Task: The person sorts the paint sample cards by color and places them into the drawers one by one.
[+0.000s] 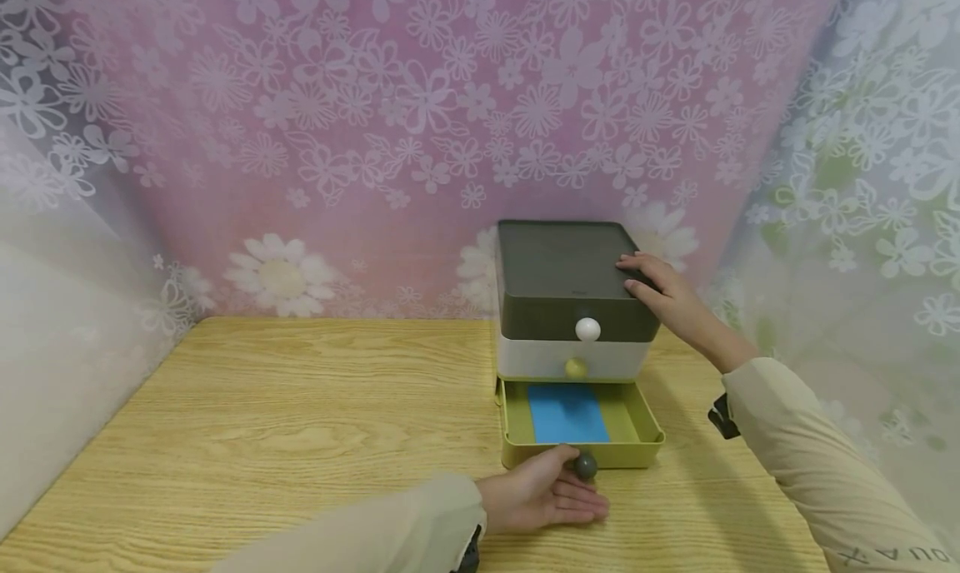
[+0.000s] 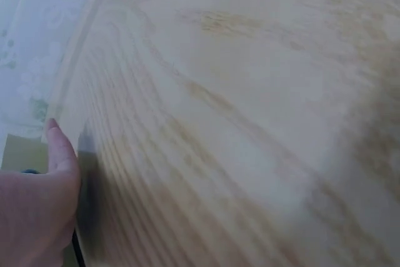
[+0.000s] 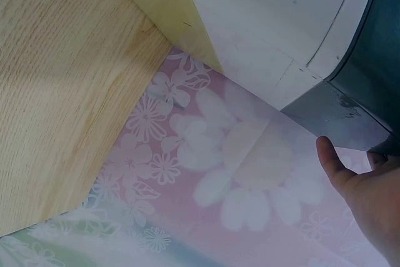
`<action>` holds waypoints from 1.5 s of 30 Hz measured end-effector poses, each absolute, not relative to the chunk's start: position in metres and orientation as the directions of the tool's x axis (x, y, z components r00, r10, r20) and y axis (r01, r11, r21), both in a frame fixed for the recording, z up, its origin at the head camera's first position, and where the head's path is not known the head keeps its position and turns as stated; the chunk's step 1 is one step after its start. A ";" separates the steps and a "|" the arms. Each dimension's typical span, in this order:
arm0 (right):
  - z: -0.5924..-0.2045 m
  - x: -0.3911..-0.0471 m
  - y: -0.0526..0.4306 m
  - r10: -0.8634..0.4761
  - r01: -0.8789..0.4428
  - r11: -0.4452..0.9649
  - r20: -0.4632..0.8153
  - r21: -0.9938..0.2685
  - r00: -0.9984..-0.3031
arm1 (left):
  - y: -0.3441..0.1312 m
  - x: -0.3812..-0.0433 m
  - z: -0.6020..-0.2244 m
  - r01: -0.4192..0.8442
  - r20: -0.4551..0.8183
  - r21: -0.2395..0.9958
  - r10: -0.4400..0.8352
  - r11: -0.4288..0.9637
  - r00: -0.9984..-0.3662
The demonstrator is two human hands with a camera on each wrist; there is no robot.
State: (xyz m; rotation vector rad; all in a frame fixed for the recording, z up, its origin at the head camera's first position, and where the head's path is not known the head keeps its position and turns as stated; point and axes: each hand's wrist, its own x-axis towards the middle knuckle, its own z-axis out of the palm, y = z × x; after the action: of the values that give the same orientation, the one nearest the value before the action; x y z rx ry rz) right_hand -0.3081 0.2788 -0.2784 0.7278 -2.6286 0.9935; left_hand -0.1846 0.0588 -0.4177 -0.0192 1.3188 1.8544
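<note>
A small three-tier drawer cabinet (image 1: 558, 261) has a dark grey top tier, a white middle and a yellow-green bottom. Its bottom drawer (image 1: 630, 456) is pulled out, with a blue flat sheet (image 1: 568, 419) lying inside. At that drawer's dark round knob (image 1: 586, 466) is my left hand (image 1: 540, 494), palm turned up, thumb beside the knob and fingers extended below it. My right hand (image 1: 663, 294) rests on the top tier's right edge with its fingers spread. In the right wrist view, the right hand (image 3: 369, 198) is against the dark tier's side.
The cabinet stands on a wood-grain table (image 1: 322, 415). Behind it hangs a pink flowered curtain (image 1: 375, 140), with a pale flowered curtain (image 1: 892, 248) at the right. The middle drawer's yellow-green knob (image 1: 576, 368) and the top drawer's white knob (image 1: 588, 330) face forward.
</note>
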 end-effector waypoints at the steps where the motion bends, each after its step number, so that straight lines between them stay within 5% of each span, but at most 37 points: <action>1: -0.278 -0.308 0.279 -0.367 -0.528 0.644 0.382 -0.553 -0.848 | 0.060 -0.184 -0.419 -0.633 -0.452 0.767 0.610 -0.107 -0.651; 19: -0.278 -0.309 0.280 -0.363 -0.524 0.645 0.382 -0.556 -0.850 | 0.065 -0.191 -0.422 -0.637 -0.409 0.743 0.615 -0.204 -0.674; 45: -0.281 -0.311 0.281 -0.363 -0.525 0.640 0.382 -0.560 -0.850 | 0.069 -0.265 -0.433 -0.603 -0.368 0.730 0.559 -0.321 -0.743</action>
State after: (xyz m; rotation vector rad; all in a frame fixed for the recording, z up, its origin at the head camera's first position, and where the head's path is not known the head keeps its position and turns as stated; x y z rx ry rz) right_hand -0.3110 0.2805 -0.2811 0.7237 -2.6274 1.0078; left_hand -0.2648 0.0686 -0.4333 -0.0612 1.1873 2.0963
